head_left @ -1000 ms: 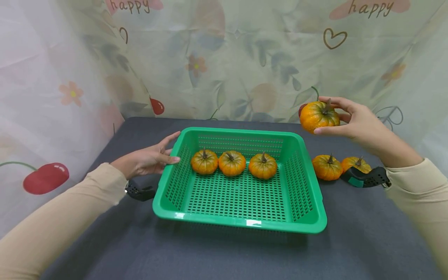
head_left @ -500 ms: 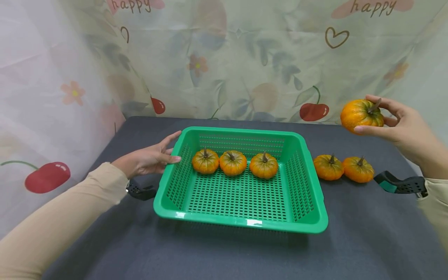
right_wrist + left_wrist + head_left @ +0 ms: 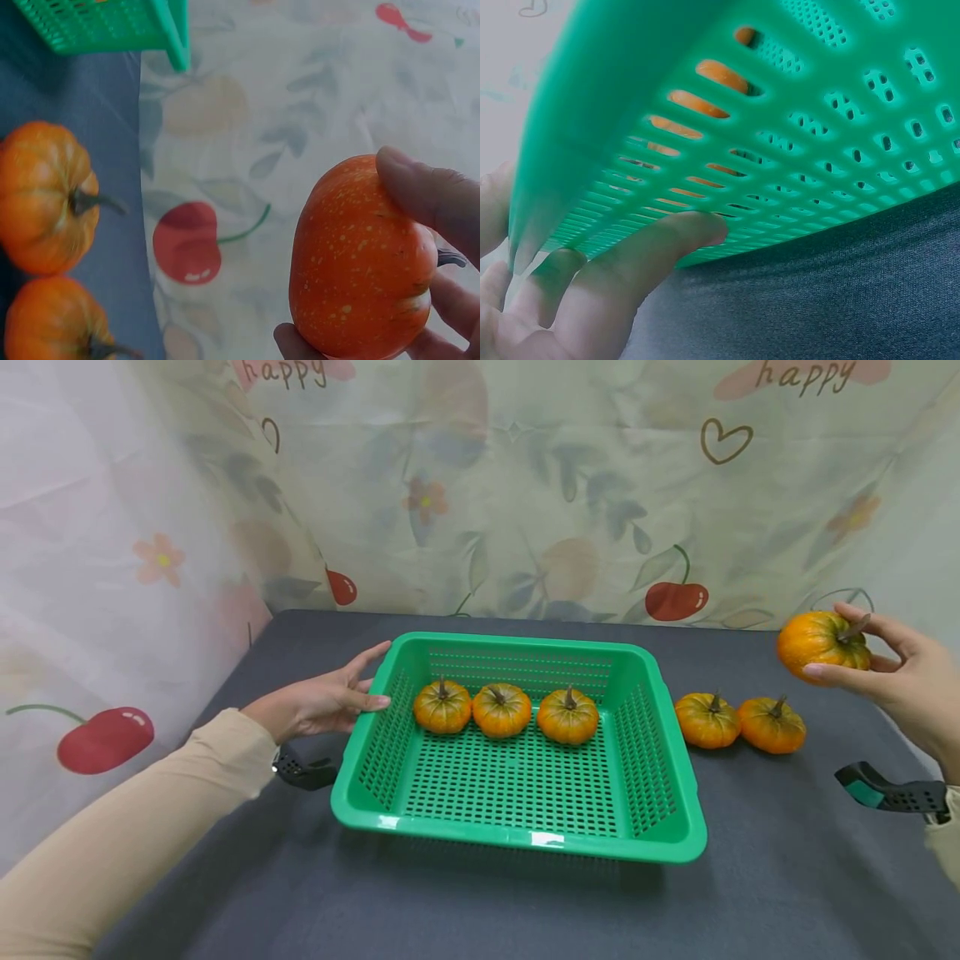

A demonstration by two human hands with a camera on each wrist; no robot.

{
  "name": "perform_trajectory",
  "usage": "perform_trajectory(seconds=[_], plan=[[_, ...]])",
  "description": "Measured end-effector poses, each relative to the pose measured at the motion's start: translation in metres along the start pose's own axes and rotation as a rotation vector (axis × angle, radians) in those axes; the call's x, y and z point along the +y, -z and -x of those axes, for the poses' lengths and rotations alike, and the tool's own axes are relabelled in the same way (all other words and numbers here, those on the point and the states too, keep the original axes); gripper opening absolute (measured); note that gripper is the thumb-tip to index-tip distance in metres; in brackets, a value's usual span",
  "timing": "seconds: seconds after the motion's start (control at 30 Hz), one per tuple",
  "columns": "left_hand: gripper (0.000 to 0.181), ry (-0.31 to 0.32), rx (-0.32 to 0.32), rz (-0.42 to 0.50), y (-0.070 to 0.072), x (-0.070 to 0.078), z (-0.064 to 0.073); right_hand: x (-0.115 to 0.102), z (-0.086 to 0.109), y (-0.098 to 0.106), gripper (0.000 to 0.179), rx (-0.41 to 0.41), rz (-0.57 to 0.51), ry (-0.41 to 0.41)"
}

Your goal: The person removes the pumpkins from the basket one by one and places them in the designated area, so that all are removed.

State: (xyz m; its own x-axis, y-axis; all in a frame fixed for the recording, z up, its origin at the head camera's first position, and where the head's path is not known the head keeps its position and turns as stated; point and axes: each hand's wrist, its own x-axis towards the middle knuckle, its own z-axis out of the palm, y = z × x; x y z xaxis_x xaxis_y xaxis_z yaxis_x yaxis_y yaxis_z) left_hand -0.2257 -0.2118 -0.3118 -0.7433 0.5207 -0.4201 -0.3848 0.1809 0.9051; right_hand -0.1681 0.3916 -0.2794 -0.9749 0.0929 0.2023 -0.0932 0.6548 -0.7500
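Observation:
My right hand (image 3: 907, 681) holds a small orange pumpkin (image 3: 821, 645) in the air at the far right, thumb on one side and fingers on the other. In the right wrist view the speckled underside of this pumpkin (image 3: 360, 262) faces the camera. A green plastic basket (image 3: 517, 835) stands mid-table with three small pumpkins (image 3: 501, 710) in a row inside. At its left rim my left hand (image 3: 318, 697) grips the edge, thumb over the top. The left wrist view shows the fingers (image 3: 630, 266) against the basket's slotted outer wall.
Two more pumpkins (image 3: 772, 725) sit side by side on the dark grey tablecloth (image 3: 780, 843), just right of the basket. A patterned curtain (image 3: 517, 510) rises behind the table and along both sides. Each wrist wears a black strap (image 3: 892, 793).
My right hand has carried its pumpkin rightward, away from the basket, and lowered it in the last half second. The left hand, basket and other pumpkins have stayed in place.

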Motion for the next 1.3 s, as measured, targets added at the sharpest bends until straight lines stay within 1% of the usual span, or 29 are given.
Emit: perform_trajectory(seconds=[0.07,0.17,0.3,0.47,0.63,0.7,0.87,0.9,0.93,1.1,1.13,1.2,1.3], plan=[[0.097,-0.001,0.001,0.0,0.0,0.0,0.0,0.008,0.003,0.002,0.074,0.016,0.01,-0.016],[0.097,-0.002,0.004,-0.003,0.0,0.0,0.0,0.018,0.006,0.004,0.074,0.022,-0.004,-0.029],[0.097,-0.002,0.007,-0.005,0.0,0.0,0.0,0.031,0.011,0.005,0.075,0.027,-0.056,-0.032],[0.097,-0.004,0.006,0.0,0.0,0.0,0.0,0.048,0.015,0.005,0.076,0.057,-0.105,-0.053],[0.098,-0.004,0.006,0.002,0.001,0.0,0.0,0.067,0.017,0.006,0.075,0.078,-0.07,-0.091],[0.098,-0.003,0.007,0.003,0.001,0.0,0.0,0.074,0.017,0.006,0.076,0.074,-0.04,-0.108],[0.098,-0.001,0.006,0.004,0.001,0.0,0.0,0.093,0.014,0.007,0.078,0.05,-0.032,-0.155],[0.098,-0.001,0.007,0.004,0.001,0.0,0.0,0.098,0.013,0.006,0.078,0.058,-0.029,-0.173],[0.098,-0.002,0.008,0.004,0.001,0.0,0.001,0.103,0.012,0.006,0.078,0.054,-0.024,-0.174],[0.097,-0.002,0.006,0.006,0.001,0.0,0.001,0.131,0.007,0.005,0.079,0.04,0.053,-0.213],[0.097,-0.003,0.004,0.006,0.001,0.0,0.001,0.136,0.006,0.005,0.08,0.031,0.078,-0.214],[0.097,-0.003,-0.001,0.007,0.001,0.0,0.001,0.146,0.004,0.004,0.081,0.03,0.132,-0.244],[0.097,-0.005,-0.004,0.008,0.001,-0.001,0.0,0.149,0.002,0.002,0.086,0.001,0.145,-0.261]])
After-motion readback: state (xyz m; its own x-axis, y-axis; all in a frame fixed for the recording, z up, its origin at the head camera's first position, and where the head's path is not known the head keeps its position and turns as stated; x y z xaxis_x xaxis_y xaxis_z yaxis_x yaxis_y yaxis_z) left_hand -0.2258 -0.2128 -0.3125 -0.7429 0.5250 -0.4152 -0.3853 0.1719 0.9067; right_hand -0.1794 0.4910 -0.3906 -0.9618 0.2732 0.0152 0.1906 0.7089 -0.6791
